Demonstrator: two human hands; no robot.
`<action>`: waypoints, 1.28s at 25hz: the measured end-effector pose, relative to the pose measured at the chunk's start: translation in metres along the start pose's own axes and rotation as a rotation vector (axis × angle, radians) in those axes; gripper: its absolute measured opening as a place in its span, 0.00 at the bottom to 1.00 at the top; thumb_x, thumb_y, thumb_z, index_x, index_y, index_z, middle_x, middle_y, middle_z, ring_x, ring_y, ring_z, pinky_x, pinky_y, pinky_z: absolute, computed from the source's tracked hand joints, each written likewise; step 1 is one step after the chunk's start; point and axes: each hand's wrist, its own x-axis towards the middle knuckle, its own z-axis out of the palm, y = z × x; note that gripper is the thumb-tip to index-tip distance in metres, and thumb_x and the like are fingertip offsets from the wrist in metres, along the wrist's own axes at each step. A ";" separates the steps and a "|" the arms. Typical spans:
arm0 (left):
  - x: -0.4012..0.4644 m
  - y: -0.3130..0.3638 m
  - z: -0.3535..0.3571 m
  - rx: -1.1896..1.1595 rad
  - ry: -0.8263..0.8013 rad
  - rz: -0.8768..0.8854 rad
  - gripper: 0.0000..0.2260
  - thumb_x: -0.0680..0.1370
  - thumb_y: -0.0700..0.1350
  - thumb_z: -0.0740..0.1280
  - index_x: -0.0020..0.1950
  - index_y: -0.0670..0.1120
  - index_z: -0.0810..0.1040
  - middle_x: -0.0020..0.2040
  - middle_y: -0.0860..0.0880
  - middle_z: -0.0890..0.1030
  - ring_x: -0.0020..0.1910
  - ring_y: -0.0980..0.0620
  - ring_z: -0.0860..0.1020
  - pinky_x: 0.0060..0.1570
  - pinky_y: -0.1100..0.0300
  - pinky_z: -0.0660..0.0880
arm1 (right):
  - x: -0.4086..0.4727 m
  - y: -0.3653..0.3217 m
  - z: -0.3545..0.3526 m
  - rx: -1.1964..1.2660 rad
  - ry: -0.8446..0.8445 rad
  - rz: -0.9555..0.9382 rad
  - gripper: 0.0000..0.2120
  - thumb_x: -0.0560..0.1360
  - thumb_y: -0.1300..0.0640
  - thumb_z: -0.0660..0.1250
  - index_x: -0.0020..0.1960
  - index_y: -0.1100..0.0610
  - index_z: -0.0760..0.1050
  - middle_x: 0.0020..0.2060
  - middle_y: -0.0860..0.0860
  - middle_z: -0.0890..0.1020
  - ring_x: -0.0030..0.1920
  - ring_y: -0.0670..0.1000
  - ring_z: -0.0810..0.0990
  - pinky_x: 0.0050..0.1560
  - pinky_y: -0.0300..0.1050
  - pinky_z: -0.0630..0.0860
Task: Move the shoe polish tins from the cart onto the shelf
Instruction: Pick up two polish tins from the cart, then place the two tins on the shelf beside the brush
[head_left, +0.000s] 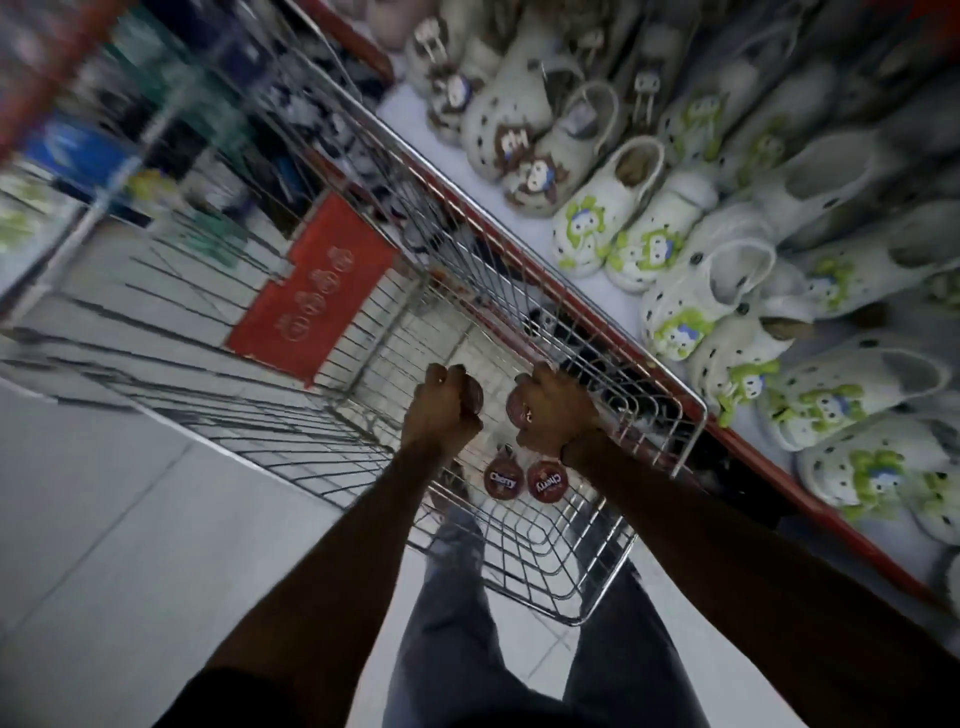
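Observation:
Both my hands are down inside a wire shopping cart (691, 415). My left hand (441, 410) is closed around a round dark red polish tin (474, 399), only its edge showing. My right hand (550, 410) grips another red tin (517, 408), mostly covered by the fingers. Two more round tins labelled "Cherry" lie flat on the cart's wire floor just below my hands, one at the left (501, 479) and one at the right (546, 481). The shelf (613, 291) with a red front edge runs along the cart's right side.
Rows of white clogs (608, 218) with green and brown charms fill the shelf at the right. A red plastic flap (311, 286) hangs in the cart's child seat. Blurred stocked shelves stand at the far left. Pale tiled floor (104, 519) lies left of the cart.

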 end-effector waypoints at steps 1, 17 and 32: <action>-0.009 -0.001 -0.027 -0.038 0.057 -0.012 0.35 0.67 0.43 0.77 0.73 0.45 0.71 0.68 0.40 0.73 0.61 0.37 0.79 0.55 0.48 0.81 | -0.006 -0.012 -0.023 0.044 0.055 -0.034 0.34 0.65 0.52 0.76 0.69 0.57 0.71 0.65 0.57 0.74 0.62 0.63 0.76 0.59 0.56 0.79; -0.104 0.179 -0.319 -0.056 0.750 0.585 0.24 0.62 0.52 0.73 0.56 0.47 0.84 0.50 0.47 0.87 0.50 0.45 0.83 0.54 0.54 0.76 | -0.145 -0.015 -0.359 0.072 0.969 -0.114 0.34 0.60 0.38 0.73 0.65 0.48 0.77 0.54 0.53 0.83 0.56 0.60 0.80 0.56 0.52 0.78; -0.045 0.447 -0.246 0.008 0.286 0.909 0.10 0.69 0.44 0.75 0.48 0.44 0.89 0.47 0.43 0.90 0.50 0.44 0.87 0.53 0.52 0.81 | -0.196 0.191 -0.375 -0.130 0.806 0.516 0.24 0.71 0.38 0.68 0.56 0.55 0.76 0.53 0.57 0.84 0.58 0.60 0.79 0.63 0.55 0.69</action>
